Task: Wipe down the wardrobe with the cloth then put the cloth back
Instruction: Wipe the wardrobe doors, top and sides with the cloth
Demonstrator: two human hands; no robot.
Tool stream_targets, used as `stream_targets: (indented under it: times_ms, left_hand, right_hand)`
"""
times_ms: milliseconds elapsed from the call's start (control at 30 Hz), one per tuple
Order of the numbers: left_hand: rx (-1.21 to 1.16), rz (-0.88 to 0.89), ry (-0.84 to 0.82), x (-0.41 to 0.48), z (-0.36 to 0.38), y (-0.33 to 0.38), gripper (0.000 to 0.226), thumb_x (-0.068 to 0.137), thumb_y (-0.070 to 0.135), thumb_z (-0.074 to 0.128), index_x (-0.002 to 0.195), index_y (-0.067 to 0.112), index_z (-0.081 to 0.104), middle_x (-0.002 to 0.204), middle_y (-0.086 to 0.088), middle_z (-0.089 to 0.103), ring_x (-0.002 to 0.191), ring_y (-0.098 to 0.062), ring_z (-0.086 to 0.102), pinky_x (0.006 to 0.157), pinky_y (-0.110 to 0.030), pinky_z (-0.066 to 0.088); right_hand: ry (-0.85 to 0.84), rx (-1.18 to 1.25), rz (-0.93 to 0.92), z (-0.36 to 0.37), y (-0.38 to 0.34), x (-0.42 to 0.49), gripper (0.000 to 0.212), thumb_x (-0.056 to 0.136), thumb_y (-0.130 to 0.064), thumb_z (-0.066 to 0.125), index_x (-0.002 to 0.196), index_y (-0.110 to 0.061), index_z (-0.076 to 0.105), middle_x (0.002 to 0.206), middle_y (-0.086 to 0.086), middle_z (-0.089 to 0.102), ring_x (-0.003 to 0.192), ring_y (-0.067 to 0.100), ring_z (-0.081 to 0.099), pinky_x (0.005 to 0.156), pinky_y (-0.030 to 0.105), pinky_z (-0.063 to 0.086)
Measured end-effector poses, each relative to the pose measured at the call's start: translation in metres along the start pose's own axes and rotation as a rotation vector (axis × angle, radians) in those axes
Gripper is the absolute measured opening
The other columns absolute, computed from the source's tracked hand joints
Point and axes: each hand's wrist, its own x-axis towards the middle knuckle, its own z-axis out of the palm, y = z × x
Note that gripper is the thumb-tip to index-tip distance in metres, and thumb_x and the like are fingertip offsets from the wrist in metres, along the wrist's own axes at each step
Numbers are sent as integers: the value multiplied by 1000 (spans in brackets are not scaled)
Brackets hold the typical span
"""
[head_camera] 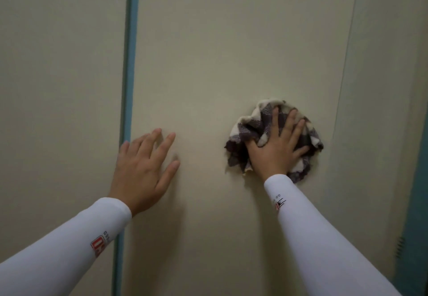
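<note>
My right hand (275, 147) lies flat on the bunched checked cloth (250, 126), fingers spread and straight, pressing it against the cream wardrobe door (231, 52), well to the right of the blue strip (131, 64) between the doors. My left hand (143, 168) is open with its fingers spread, just right of that strip; whether it touches the door, I cannot tell. Both arms wear white sleeves (324, 237).
</note>
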Motion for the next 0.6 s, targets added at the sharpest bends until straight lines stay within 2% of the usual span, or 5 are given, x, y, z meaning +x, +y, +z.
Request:
stream_targets:
  times_ms: [167, 267, 367, 467, 600]
  left_hand:
    - [-2, 25, 156, 5, -17, -13, 56, 93, 51, 27, 131, 14, 43, 135, -24, 45, 114, -38, 45, 91, -55, 37]
    - [49, 91, 183, 3, -21, -19, 55, 93, 53, 25, 131, 18, 43, 138, -23, 43, 124, -38, 38, 95, -58, 32]
    - [82, 72, 152, 8, -21, -18, 59, 93, 56, 22, 133, 17, 41, 140, -21, 42, 129, -36, 34, 97, -60, 30]
    - [67, 15, 146, 20, -19, -14, 60, 92, 55, 23, 135, 18, 42, 143, -18, 40, 132, -36, 32, 100, -60, 27]
    - [95, 66, 183, 44, -15, -1, 58, 86, 49, 35, 138, 23, 37, 144, -14, 41, 133, -35, 29, 105, -53, 17]
  right_hand:
    - [17, -25, -572, 14, -102, -16, 88, 64, -69, 34, 145, -40, 18, 158, 5, 5, 143, 28, -5, 97, 74, -1]
    - [-83, -148, -845, 14, -150, -22, 78, 80, -63, 43, 146, -42, 7, 157, 0, -12, 142, 28, -18, 95, 76, -7]
    - [-124, -236, -972, 10, -176, -14, 70, 89, -62, 32, 146, -42, -4, 155, -2, -22, 139, 27, -26, 91, 76, -16]
    - [-114, -323, -1059, 3, -180, -1, 65, 92, -60, 26, 146, -41, -5, 156, -4, -20, 141, 25, -23, 94, 76, -11]
    - [-88, -220, -973, -8, -165, 25, 60, 93, -57, 26, 145, -45, -1, 156, -8, -16, 142, 20, -19, 99, 72, -11]
